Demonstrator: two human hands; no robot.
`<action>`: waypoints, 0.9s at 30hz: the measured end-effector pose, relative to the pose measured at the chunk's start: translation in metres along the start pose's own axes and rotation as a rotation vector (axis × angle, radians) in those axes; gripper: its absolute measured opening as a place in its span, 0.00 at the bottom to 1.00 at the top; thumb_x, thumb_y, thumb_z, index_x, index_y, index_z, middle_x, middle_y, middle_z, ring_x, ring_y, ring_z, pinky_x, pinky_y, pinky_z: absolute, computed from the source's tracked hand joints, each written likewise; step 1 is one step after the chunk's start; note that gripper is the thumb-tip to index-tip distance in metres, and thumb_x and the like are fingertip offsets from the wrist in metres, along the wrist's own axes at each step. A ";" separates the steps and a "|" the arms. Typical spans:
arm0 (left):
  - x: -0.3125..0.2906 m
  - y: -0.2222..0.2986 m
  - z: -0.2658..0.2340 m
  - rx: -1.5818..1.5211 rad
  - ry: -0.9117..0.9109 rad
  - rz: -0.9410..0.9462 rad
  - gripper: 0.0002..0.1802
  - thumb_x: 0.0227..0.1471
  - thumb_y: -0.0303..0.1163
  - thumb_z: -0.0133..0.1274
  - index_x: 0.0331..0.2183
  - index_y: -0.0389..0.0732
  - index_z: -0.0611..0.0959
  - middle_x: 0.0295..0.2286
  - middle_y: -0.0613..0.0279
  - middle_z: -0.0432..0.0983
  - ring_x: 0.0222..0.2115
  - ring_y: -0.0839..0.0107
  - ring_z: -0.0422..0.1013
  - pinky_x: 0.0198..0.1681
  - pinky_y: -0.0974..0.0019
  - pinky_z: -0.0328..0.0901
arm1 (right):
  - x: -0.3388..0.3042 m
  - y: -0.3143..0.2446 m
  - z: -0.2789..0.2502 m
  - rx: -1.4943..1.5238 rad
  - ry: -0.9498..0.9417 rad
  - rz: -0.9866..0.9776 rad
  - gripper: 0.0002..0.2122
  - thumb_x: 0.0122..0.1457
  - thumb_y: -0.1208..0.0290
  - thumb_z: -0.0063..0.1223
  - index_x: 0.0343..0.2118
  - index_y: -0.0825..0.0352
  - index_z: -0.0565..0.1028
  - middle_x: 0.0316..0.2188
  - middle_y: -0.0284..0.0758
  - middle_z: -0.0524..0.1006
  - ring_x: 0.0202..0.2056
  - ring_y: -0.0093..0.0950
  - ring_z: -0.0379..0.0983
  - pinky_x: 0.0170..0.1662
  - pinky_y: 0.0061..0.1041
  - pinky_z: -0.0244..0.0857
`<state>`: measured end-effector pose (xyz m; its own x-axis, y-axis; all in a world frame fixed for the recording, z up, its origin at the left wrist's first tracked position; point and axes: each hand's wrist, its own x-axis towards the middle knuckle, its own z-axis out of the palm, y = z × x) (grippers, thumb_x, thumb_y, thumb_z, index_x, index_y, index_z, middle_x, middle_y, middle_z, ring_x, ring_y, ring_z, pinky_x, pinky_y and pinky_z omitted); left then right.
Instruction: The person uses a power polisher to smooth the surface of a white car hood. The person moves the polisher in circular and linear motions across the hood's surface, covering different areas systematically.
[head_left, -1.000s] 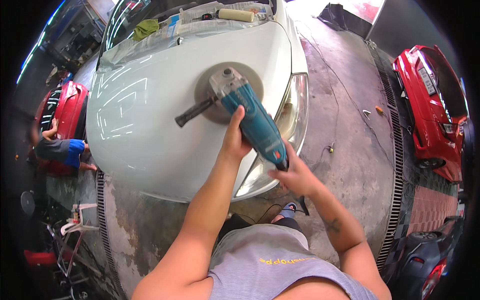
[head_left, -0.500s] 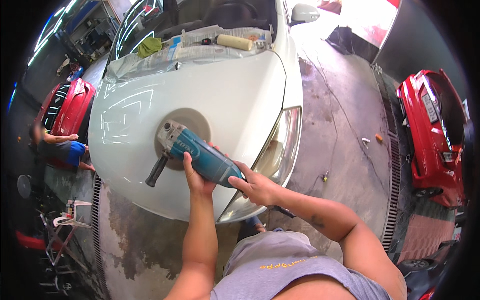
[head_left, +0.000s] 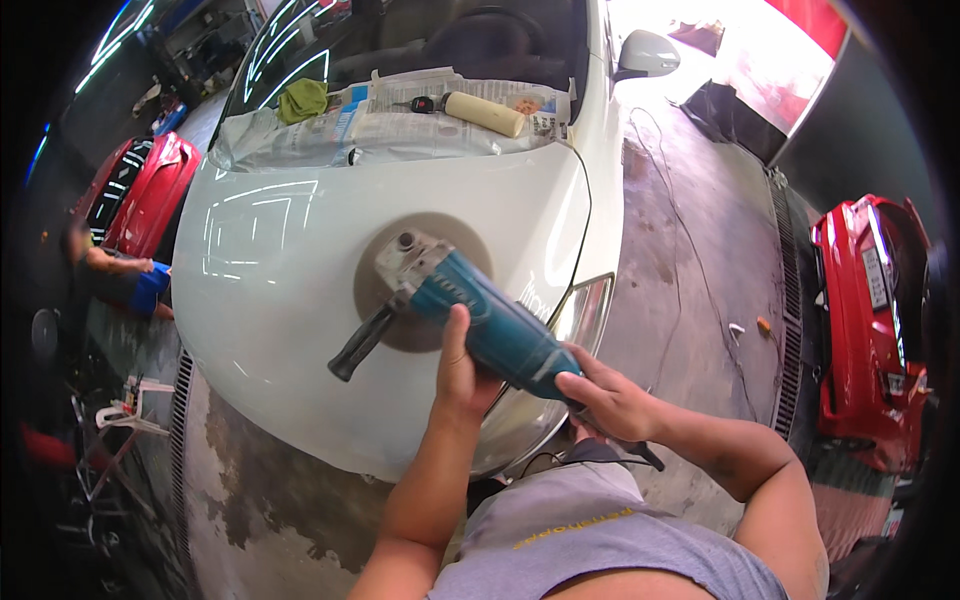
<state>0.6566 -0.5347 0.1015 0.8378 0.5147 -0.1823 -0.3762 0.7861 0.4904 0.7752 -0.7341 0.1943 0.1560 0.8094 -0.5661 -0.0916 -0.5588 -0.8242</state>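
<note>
A teal and silver rotary polisher (head_left: 492,328) lies against the white car's hood (head_left: 280,310). Its round pad (head_left: 465,245) is smeared, seemingly spinning, and touches the paint. My left hand (head_left: 466,370) wraps the body from below, thumb on its near side, with the other fingers mostly hidden. At the rear end of the polisher, my right hand (head_left: 608,398) closes around the grip. The black side handle (head_left: 362,343) sticks out toward the lower left with no hand on it. Beside the machine's rear end is the right headlight (head_left: 592,305).
Newspaper (head_left: 390,132) covers the hood's far edge, bearing a cream bottle (head_left: 485,113) and a green cloth (head_left: 302,100). A cord (head_left: 685,225) trails along the floor. Red bumpers (head_left: 872,330) stand at right; another person (head_left: 130,280) sits at left beside red car parts.
The polisher has slid right across the hood toward the headlight, both hands still gripping it. My view has also shifted a little.
</note>
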 end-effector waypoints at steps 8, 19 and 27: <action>0.096 -0.072 0.105 0.051 -0.083 -0.095 0.48 0.63 0.71 0.51 0.61 0.34 0.74 0.54 0.48 0.78 0.55 0.56 0.76 0.62 0.47 0.71 | -0.052 -0.028 -0.150 -0.005 -0.026 -0.038 0.40 0.76 0.58 0.49 0.77 0.69 0.37 0.37 0.33 0.81 0.29 0.17 0.71 0.34 0.22 0.69; 0.132 -0.096 0.151 0.105 -0.014 -0.113 0.53 0.62 0.76 0.45 0.63 0.33 0.72 0.56 0.43 0.76 0.58 0.53 0.74 0.63 0.45 0.70 | -0.072 -0.040 -0.221 -0.029 -0.103 -0.053 0.46 0.73 0.55 0.55 0.76 0.73 0.35 0.31 0.40 0.77 0.35 0.28 0.74 0.41 0.29 0.69; 0.146 -0.104 0.166 0.126 -0.127 -0.096 0.50 0.63 0.74 0.46 0.62 0.35 0.72 0.58 0.50 0.74 0.62 0.53 0.70 0.64 0.42 0.69 | -0.084 -0.047 -0.226 -0.148 0.007 -0.106 0.46 0.73 0.54 0.55 0.76 0.73 0.36 0.37 0.47 0.78 0.39 0.35 0.77 0.47 0.32 0.70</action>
<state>0.8839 -0.5979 0.1652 0.9139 0.3853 -0.1282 -0.2461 0.7767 0.5798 0.9887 -0.8162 0.2831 0.1642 0.8641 -0.4758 0.0714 -0.4915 -0.8680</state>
